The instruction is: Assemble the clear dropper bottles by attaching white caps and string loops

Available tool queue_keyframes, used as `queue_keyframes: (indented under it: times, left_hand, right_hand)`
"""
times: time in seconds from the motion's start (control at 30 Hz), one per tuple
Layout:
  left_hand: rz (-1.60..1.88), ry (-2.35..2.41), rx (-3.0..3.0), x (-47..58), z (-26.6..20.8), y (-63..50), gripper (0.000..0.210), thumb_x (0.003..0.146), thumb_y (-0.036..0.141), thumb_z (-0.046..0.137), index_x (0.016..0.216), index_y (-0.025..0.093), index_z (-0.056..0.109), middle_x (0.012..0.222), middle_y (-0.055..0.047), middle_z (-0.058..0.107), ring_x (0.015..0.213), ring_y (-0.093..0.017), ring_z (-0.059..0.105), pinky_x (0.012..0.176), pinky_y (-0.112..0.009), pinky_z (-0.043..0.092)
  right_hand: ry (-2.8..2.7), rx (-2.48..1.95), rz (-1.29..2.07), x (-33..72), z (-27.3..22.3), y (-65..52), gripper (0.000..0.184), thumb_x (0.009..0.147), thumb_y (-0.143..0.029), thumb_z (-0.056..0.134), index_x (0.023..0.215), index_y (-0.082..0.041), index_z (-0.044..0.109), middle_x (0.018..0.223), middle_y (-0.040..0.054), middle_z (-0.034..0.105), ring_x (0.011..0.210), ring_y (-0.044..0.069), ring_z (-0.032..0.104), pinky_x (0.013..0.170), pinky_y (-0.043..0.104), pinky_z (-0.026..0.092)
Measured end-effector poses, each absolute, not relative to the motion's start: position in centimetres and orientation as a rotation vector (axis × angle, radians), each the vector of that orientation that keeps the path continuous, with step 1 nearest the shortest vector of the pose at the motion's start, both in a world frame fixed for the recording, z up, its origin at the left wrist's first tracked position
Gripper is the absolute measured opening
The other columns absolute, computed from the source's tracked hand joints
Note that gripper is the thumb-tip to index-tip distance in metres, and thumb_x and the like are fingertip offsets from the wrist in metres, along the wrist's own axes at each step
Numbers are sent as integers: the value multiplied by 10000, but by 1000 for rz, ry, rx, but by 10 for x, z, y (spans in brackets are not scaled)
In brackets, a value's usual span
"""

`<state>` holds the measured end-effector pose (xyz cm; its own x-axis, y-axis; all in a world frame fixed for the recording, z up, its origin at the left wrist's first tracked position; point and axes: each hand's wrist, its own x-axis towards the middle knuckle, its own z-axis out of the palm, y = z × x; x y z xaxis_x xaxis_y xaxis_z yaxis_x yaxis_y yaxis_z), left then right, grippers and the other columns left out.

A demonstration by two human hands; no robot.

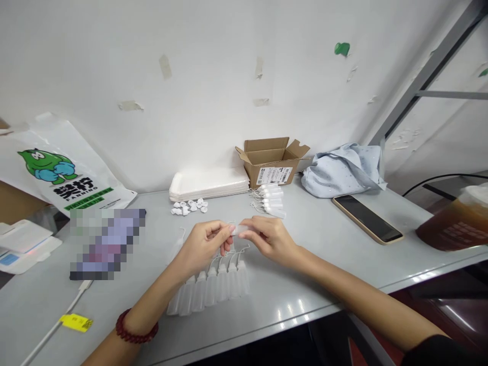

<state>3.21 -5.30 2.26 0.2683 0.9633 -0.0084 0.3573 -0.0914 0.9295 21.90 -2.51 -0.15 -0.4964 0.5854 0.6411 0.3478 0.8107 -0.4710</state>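
Two hands met over the grey table (343, 264) when I looked in, and I took the scene from biggest down. The table ran the whole width of my view, with a printed white bag (64, 162) at ten o'clock, a stack of white trays (209, 184) and an open cardboard box (271, 160) at twelve, a blue cloth bundle (345, 170) and a dark phone (368, 218) at two. Just below the hands, at six o'clock from them, lay a row of small clear bottles (211, 287), side by side and touching, necks pointing away from me. More bottles (269, 199) lay at one o'clock, loose white caps (189, 206) at eleven. The left hand (204, 243) was curled nearly closed, its fingertips pinching one end of a small white piece (239, 230); the right hand (267, 238) pinched the other end. That piece lay with its long axis running nine to three, between the two hands, equally close to both.
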Motion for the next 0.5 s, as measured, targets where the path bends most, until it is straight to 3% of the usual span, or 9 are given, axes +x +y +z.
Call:
queue_keyframes:
  times: [0.2,0.5]
  left_hand:
    - [872,1210,1745,29,24,-54,265,856,386,518,728,172,606,630,0,595,582,-127,566,577,-235,470]
    - [747,1112,1731,24,30,-51,388,880,447,467,646,169,605,566,-2,579,551,-132,559,573,-248,475]
  right_hand:
    - [-2015,-810,762,215,5,-31,348,930,-377,474,790,-129,675,587,-10,575,481,73,416,455,193,343]
    - [-2081,-616,367,218,-3,-29,283,951,-338,441,941,-143,646,644,17,595,542,105,504,520,223,413]
